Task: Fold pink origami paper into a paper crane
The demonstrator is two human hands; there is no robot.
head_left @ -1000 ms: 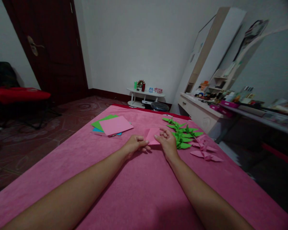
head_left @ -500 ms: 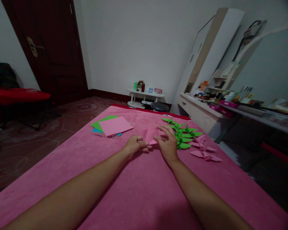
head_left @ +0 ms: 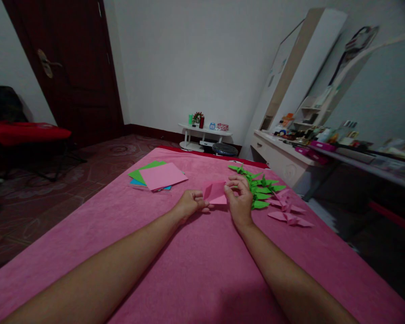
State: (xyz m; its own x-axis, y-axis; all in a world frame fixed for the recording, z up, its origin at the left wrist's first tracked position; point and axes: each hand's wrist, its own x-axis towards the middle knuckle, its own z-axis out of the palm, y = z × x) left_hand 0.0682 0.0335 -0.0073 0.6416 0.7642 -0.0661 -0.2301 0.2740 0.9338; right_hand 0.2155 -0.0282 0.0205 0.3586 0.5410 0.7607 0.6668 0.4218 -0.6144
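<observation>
A small folded pink paper (head_left: 215, 193) is held between both hands above the pink blanket (head_left: 195, 270). My left hand (head_left: 189, 204) rests on the blanket with its fingers curled, pinching the paper's left edge. My right hand (head_left: 239, 200) grips the paper's right edge between thumb and bent fingers. Just right of it lie several green paper cranes (head_left: 258, 189) and a few pink paper cranes (head_left: 286, 211).
A stack of pink, green and blue paper sheets (head_left: 157, 176) lies at the far left of the blanket. Beyond are a small white table (head_left: 205, 135), a dark door (head_left: 70, 67), a red seat (head_left: 23, 135) and a cluttered dresser (head_left: 290, 153) on the right.
My right hand first spread its fingers over the paper, then curled them back to pinch its right edge. The paper tilted up slightly. My left hand stayed put.
</observation>
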